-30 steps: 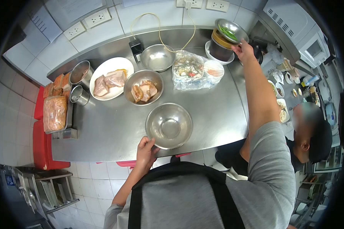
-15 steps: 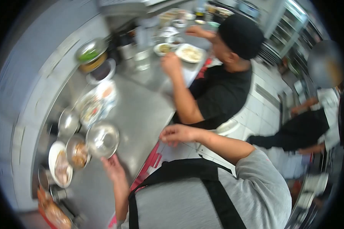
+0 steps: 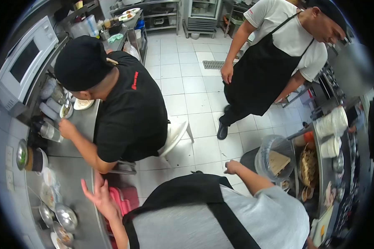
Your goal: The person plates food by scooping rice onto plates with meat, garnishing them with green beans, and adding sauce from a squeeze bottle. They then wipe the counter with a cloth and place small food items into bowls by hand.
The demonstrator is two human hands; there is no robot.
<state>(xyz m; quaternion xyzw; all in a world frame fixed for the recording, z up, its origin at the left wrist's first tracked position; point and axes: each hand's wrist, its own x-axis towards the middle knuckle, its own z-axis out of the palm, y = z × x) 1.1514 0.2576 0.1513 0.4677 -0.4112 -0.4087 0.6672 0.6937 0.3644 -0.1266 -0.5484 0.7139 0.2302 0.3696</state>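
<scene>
My left hand [image 3: 102, 200] is raised beside the edge of the steel counter [image 3: 77, 170], its fingers spread and nothing in it. On the counter to its left sits an empty-looking metal bowl [image 3: 66, 217], apart from the hand. A second metal bowl [image 3: 63, 234] with food in it lies just nearer. My right hand [image 3: 233, 167] is out over the floor, left of a bin with a clear liner [image 3: 274, 154]. Its fingers look curled, with a small dark patch at their tips that I cannot make out.
A seated co-worker in black [image 3: 129, 103] works at the counter ahead left, on a white stool [image 3: 176, 135]. Another person in a black apron [image 3: 264, 70] stands ahead right. Red crates [image 3: 122, 201] sit below the counter. Shelves with stacked white containers [image 3: 332, 122] stand at right.
My view has swung right, from the counter to the floor. My left hand has come away from the metal bowl and its fingers have spread. My right hand has moved out towards the bin.
</scene>
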